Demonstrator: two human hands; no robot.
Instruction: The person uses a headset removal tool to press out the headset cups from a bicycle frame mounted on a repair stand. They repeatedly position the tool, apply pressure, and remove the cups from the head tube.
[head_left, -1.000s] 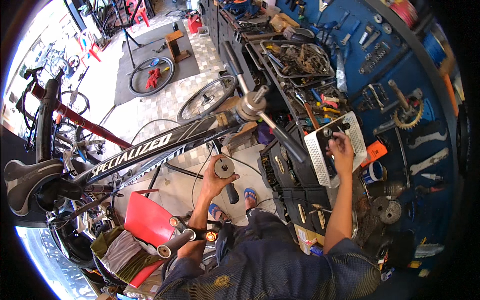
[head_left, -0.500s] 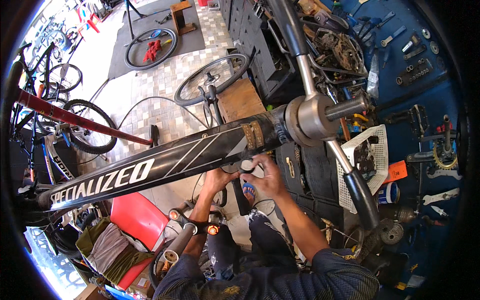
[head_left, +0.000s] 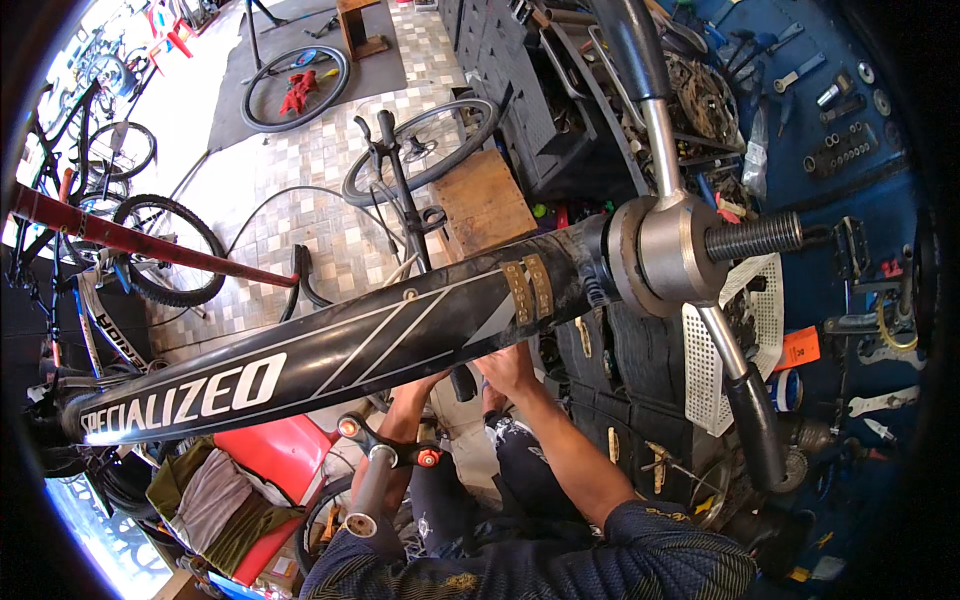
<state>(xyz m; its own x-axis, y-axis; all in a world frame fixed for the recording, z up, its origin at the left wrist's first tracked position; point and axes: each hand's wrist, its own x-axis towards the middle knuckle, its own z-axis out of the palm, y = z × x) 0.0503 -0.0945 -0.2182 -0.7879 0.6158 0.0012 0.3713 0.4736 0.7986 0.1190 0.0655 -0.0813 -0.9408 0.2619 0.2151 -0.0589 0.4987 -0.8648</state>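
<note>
A black bicycle frame tube (head_left: 380,330) with pale lettering crosses in front of me. A large steel tool (head_left: 670,250) with a threaded rod and two black-gripped bars is fitted on its right end. Both hands are beneath the tube: my left hand (head_left: 428,378) is almost wholly hidden by it, and my right hand (head_left: 510,368) shows its back, with the fingertips out of sight. What they hold there cannot be seen. A loose fork (head_left: 378,480) with a crown stands by my left forearm.
Red chair (head_left: 260,450) with cloths at lower left. Bicycles (head_left: 170,250), loose wheels (head_left: 300,90) and a wooden board (head_left: 480,205) lie beyond. At right are a dark tool cabinet (head_left: 500,80), a white basket (head_left: 710,390) and a blue wall of tools (head_left: 830,190).
My right hand moved from the basket to a round metal piece in my left hand; both then went behind the tube. My view moved closer to the tube and steel tool, which now appear larger.
</note>
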